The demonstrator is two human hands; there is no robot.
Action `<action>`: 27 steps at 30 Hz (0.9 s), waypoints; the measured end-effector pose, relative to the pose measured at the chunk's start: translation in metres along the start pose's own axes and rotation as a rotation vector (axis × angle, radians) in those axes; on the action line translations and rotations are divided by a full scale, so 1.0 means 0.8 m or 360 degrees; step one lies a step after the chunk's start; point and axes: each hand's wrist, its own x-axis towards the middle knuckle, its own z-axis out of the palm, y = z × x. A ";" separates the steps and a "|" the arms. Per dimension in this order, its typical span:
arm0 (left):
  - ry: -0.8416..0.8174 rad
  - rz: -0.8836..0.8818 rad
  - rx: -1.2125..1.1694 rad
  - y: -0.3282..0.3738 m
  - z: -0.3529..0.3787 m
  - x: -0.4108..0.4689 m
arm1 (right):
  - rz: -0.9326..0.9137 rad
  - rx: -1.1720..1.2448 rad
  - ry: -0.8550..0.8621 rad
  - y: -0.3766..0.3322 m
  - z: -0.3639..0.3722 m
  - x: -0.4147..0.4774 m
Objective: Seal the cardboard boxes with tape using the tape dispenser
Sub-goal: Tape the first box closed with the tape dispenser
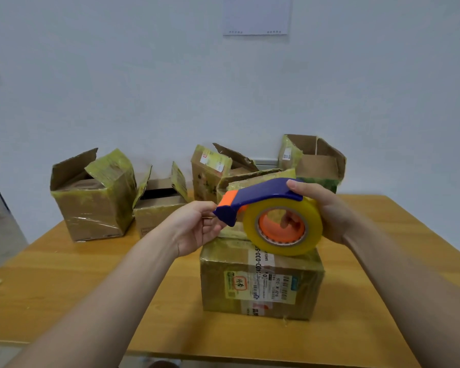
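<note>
My right hand [327, 211] grips the tape dispenser [266, 197] from behind, thumb on top of the blue frame, fingers curled round the tape roll [311, 235]. It is in the air just above the near box [260, 285]. My left hand [197, 227] pinches the dispenser's front end with curled fingers, probably going for the tape end, which is too clear to see.

Progress looks early. I see no new strip on the near box yet, and its top is mostly hidden by the dispenser.

Four back boxes are unsealed with flaps up: the left box [91, 195], the second box [160, 205], the third box [210, 171] and the far-right box [314, 160]. All five still need tape, I judge.

Contents: the left box shows something brown inside, unclear what. The second box is dark inside and the others are hidden. All the boxes sit on the wooden table [91, 288].
</note>
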 end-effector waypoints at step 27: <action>-0.0115 -0.0079 -0.0078 0.001 -0.017 -0.008 | 0.0030 0.0062 -0.0242 0.005 -0.032 0.008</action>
